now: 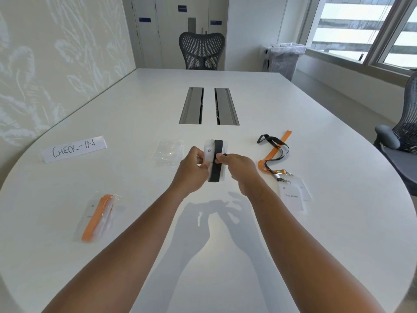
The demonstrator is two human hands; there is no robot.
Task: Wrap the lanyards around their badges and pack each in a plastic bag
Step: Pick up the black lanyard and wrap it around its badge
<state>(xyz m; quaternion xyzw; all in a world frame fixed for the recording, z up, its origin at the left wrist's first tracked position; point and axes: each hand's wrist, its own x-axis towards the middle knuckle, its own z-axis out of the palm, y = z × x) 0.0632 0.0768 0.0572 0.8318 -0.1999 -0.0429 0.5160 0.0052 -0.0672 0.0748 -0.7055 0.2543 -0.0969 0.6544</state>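
Above the table's middle I hold a white badge (208, 152) with a black lanyard (217, 163) wound lengthwise around it. My left hand (193, 169) grips the badge's left edge. My right hand (237, 170) pinches the black lanyard at the badge's right side. Clear plastic bags (168, 152) lie just left of the badge. At the left, a bagged badge with an orange lanyard (97, 216) lies flat. At the right lie two white badges (292, 195) with an orange lanyard (274, 150) and a black lanyard (278, 147) loose and crossing.
A paper sign reading CHECK-IN (73, 149) lies at the far left. Two cable slots (208, 106) sit in the white table (225, 256) beyond my hands. Office chairs stand at the far end (202, 50) and at the right (401, 141).
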